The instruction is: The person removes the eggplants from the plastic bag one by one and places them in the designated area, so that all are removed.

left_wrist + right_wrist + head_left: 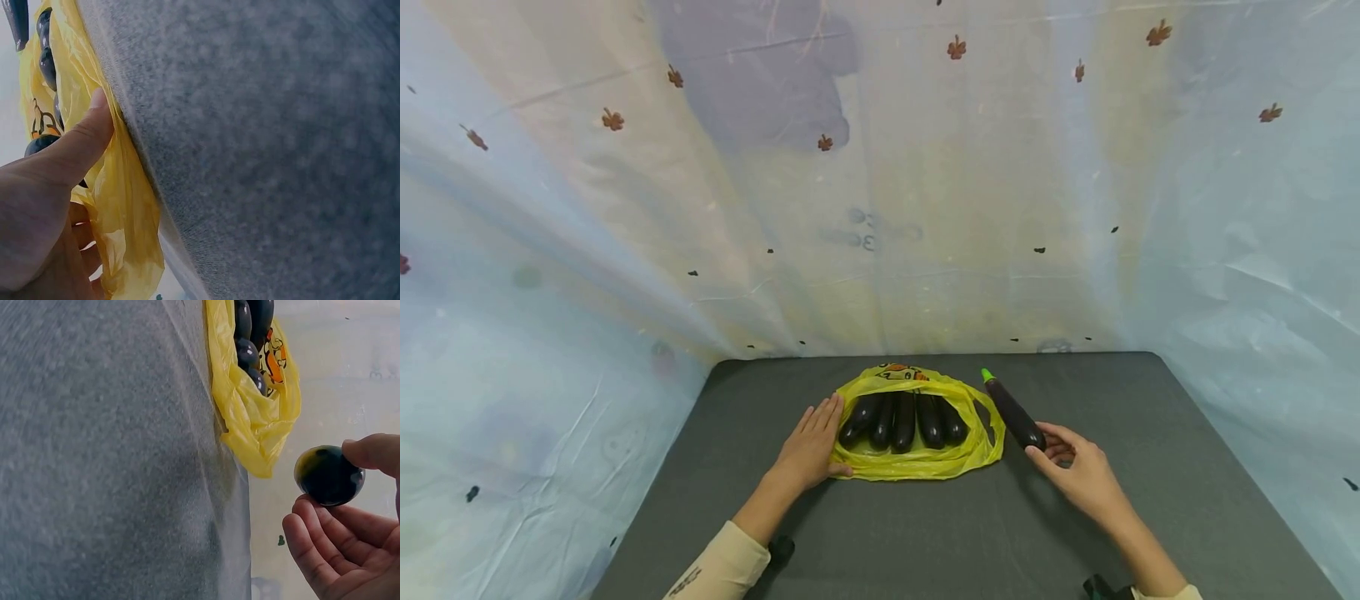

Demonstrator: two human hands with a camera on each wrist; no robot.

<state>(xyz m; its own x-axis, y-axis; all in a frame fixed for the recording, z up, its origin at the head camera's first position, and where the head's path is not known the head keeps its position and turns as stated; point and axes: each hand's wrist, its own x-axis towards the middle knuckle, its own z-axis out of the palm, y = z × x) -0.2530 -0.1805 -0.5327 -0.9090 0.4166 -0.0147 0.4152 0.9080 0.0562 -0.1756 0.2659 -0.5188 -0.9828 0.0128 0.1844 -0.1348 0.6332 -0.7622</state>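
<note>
A yellow plastic bag (pixel 925 467) lies on the grey table with its mouth spread, and several dark eggplants (pixel 904 423) sit side by side inside it. My left hand (pixel 811 442) rests on the bag's left edge, fingers straight; in the left wrist view its thumb (pixel 84 140) lies along the yellow plastic. Right of the bag, my right hand (pixel 1078 471) pinches one eggplant (pixel 1013 412) by its rounded end between thumb and fingers. Its bright green tip points away, toward the back. The right wrist view shows this eggplant (pixel 330 476) end-on, apart from the bag.
The dark grey table (pixel 910 533) has its back edge close behind the bag. A pale patterned plastic sheet (pixel 925 283) hangs behind the table and along both sides. The bag's handle loop (pixel 996 429) lies at its right end.
</note>
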